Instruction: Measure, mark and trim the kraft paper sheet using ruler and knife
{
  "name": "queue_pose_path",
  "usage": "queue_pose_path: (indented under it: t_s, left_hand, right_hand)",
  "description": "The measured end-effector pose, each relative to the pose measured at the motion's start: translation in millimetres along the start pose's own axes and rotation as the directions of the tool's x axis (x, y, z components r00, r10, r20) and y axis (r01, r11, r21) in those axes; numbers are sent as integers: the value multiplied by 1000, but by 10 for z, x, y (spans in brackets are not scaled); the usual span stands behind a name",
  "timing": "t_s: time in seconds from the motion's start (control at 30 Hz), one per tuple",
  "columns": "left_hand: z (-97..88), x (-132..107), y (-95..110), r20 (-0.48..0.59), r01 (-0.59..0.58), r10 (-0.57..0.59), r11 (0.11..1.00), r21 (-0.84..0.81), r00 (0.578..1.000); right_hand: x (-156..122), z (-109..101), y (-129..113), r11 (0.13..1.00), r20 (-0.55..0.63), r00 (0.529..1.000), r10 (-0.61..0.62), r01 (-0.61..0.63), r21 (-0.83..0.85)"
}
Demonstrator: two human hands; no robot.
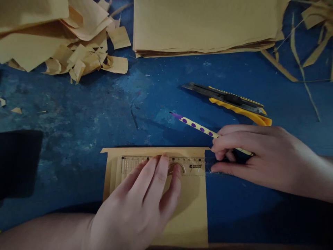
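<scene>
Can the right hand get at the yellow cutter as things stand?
Probably yes: the yellow cutter lies just beyond the right hand, with nothing on top of it. That hand holds the pencil, though, which may need setting down.

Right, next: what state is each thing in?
Ruler: flat, under left hand
Layered paper: flat, partly beneath ruler
Pencil: sharpened, in right hand
Utility knife: lying down, blade extension unclear
Paper stack: uneven-edged
Paper scraps: loose, heaped
Blue table: marked
Dark object: unclear
</scene>
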State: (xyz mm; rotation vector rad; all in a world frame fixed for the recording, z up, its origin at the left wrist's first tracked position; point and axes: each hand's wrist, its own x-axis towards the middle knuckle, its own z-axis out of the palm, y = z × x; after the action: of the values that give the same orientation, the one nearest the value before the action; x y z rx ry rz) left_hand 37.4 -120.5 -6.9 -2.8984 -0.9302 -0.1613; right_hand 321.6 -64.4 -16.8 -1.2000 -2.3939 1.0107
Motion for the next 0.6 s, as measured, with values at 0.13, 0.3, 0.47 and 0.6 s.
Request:
queue_pose_path:
  t_s: [0.13,0.3,0.47,0.6]
  left_hand:
    - [17,8,7,-3,-1,1,1000,2,1000]
    - [1,12,-1,-6,1,-1,1000,-1,1000]
    - [-9,-3,-13,-4,-4,4,1000,0,1000]
    - [-2,-11,-15,-5,-7,7,1000,-1,1000]
  right_hand:
    - [-6,4,4,1000,15,999,28,-29,9]
    - [-21,17,12,1000,2,1000,1,-1,10]
    - [-35,18,17,1000,11,1000,4,-4,-25]
    - [-40,11,17,999,27,999,16,-15,-35]
